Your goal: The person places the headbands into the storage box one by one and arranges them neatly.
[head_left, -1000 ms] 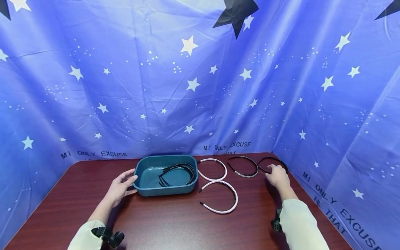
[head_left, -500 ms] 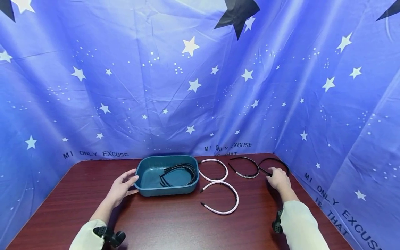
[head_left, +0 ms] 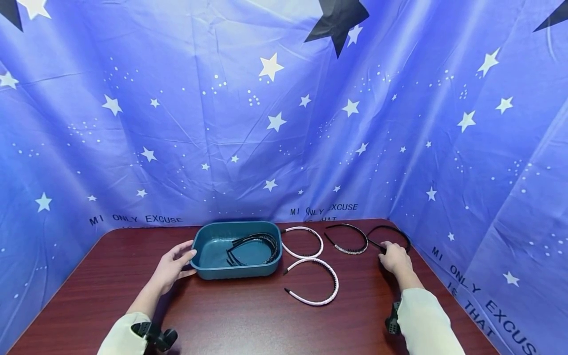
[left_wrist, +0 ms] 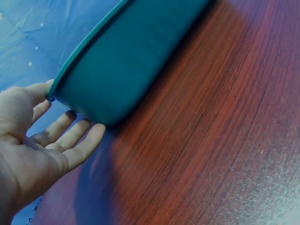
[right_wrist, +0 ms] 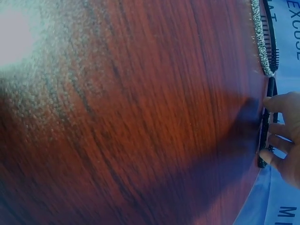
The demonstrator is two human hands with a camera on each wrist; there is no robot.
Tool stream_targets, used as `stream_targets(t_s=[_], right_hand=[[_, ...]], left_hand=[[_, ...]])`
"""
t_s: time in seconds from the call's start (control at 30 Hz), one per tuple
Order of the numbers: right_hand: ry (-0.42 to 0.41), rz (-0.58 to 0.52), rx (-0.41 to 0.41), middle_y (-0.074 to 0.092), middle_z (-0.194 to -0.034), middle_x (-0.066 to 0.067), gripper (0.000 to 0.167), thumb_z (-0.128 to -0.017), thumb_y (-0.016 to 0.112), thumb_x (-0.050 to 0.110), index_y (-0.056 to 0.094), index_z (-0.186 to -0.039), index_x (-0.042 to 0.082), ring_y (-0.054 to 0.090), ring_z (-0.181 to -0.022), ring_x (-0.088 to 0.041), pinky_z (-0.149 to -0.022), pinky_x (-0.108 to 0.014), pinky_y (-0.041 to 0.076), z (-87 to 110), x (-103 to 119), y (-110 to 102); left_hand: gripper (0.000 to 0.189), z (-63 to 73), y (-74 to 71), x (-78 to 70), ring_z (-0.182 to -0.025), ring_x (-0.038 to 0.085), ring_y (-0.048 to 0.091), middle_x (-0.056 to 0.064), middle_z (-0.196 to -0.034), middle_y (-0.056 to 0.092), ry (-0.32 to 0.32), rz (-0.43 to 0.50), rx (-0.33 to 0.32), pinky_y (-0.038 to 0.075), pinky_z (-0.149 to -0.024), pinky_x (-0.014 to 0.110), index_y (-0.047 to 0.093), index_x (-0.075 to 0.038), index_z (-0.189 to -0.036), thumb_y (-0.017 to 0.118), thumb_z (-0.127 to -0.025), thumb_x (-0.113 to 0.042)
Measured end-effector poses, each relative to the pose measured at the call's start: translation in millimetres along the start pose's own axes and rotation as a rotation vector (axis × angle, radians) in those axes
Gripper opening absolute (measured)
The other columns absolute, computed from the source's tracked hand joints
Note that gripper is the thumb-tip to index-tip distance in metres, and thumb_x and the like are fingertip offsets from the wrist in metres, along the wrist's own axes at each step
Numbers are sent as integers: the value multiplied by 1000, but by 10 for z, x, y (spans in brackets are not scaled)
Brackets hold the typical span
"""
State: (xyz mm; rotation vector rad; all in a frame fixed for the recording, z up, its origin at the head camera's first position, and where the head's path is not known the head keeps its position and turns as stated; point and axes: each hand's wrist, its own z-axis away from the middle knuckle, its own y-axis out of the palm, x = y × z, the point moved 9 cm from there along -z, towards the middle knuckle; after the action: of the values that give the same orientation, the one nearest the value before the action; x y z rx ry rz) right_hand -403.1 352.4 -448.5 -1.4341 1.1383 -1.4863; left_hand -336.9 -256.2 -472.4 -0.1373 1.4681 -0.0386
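My left hand [head_left: 170, 266] holds the near-left corner of a teal plastic basin [head_left: 239, 272], thumb over the rim and fingers against the outer wall. Inside the basin, several black headbands [head_left: 268, 240] lie nested at the right end. At the table's far right, my right hand [head_left: 396, 259] grips the near part of a black headband [head_left: 386, 227] lying there. In the right wrist view, fingertips sit on both sides of this black band [right_wrist: 264, 136]. Just left of it lies a black headband with a glittery silver section [head_left: 350, 252].
Two white headbands with black tips and inner teeth lie right of the basin, a far one [head_left: 321, 242] and a nearer one [head_left: 336, 283]. The red-brown wooden table [head_left: 248, 320] meets a blue star-printed curtain [head_left: 248, 148] behind and at the sides.
Both hands stay almost in place. The right hand has come very slightly nearer at the black headband. The basin and the other headbands stay where they were.
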Motion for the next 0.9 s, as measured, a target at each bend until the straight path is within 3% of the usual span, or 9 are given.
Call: stream_targets(t_s=[0.4, 0.9], right_hand=[[11, 27, 27, 45, -128, -35, 47, -90, 52, 13, 45, -133, -3, 39, -114, -52, -88, -64, 40, -8, -22, 56], [11, 59, -71, 53, -112, -31, 30, -87, 52, 7, 60, -114, -3, 44, -106, -48, -80, -57, 43, 42, -2, 19]], left_hand=[[61, -22, -3, 28, -113, 31, 51, 18, -127, 41, -5, 10, 13, 56, -85, 42, 27, -6, -146, 53, -96, -31], [63, -13, 0, 5, -114, 31, 51, 20, -130, 39, 0, 3, 12, 56, -84, 41, 27, -6, -146, 53, -95, -33]])
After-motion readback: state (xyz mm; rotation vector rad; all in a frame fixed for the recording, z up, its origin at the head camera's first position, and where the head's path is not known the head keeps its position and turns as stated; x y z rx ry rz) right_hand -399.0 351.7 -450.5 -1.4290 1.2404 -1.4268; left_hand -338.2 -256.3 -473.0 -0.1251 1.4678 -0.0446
